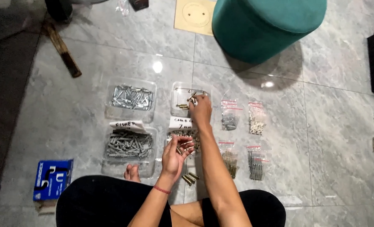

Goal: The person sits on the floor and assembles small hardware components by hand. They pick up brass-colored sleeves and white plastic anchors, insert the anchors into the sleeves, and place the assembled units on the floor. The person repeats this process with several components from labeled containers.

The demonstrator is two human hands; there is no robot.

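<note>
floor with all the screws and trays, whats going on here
A person sits on the grey tiled floor. Their right hand reaches into a clear tray with a brass-coloured piece at the fingertips. The left hand, palm up, cups a few similar pieces. More lie loose by the knee, beside small zip bags.

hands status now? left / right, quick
Left hand: open, palm up, cupping a few brass anchors.
Right hand: fingers pinched on a brass anchor over the clear tray.
</note>
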